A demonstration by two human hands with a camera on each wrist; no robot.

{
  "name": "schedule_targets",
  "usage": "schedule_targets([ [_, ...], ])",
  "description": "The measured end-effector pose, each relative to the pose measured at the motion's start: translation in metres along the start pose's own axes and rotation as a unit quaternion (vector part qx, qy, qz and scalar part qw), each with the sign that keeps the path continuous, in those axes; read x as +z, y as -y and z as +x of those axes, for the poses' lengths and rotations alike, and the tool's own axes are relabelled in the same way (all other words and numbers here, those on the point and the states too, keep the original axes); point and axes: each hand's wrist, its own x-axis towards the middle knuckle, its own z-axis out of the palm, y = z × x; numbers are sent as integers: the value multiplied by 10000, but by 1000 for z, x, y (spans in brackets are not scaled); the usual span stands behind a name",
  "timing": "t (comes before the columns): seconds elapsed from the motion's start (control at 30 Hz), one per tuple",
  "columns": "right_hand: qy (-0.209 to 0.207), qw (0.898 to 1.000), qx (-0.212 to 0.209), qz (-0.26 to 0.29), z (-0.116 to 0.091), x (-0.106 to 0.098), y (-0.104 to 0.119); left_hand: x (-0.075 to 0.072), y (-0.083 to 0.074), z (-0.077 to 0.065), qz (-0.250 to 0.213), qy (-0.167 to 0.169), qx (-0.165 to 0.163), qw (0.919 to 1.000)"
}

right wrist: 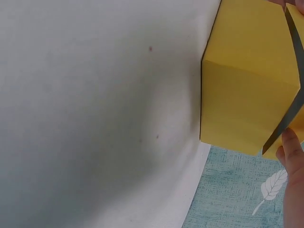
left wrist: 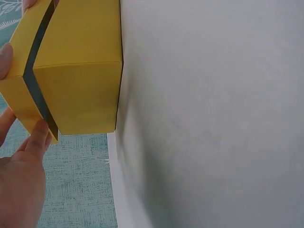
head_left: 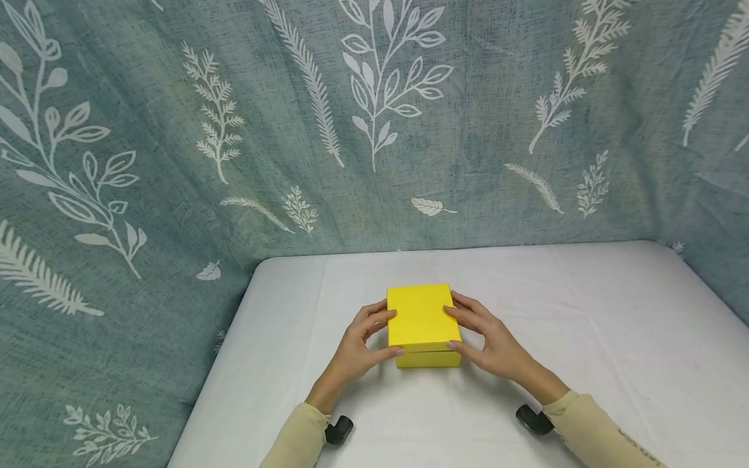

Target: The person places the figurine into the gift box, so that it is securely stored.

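A yellow box stands on the white-covered table, its square lid (head_left: 421, 315) above the box body (head_left: 430, 359). My left hand (head_left: 358, 344) grips the lid's left side, thumb at the near corner and fingers along the side. From the right, my right hand (head_left: 490, 335) holds the lid the same way. In the left wrist view, a dark gap separates the lid (left wrist: 23, 97) from the box body (left wrist: 78, 97). The right wrist view shows the same gap beside the body (right wrist: 247, 107). The inside of the box is hidden.
White cloth covers the table (head_left: 585, 312), which has rounded far corners. A blue-green curtain with white leaf prints (head_left: 480, 130) hangs behind it and at both sides. Dark wrist devices (head_left: 339, 430) sit by both sleeves.
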Motion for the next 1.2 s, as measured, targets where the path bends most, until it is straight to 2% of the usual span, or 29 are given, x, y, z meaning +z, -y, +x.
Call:
schedule_targets([
  [0.47, 117, 9997, 101, 182, 0, 2, -6, 1, 3, 4, 68, 64, -12, 10000],
  [0.77, 97, 9998, 43, 151, -3, 4, -6, -1, -1, 2, 158, 118, -260, 9995],
  [1.07, 69, 10000, -58, -6, -4, 4, -5, -1, -4, 1, 309, 210, -79, 9993],
  [1.2, 98, 9999, -35, 25, -4, 3, -5, -1, -4, 2, 367, 261, -106, 9989],
])
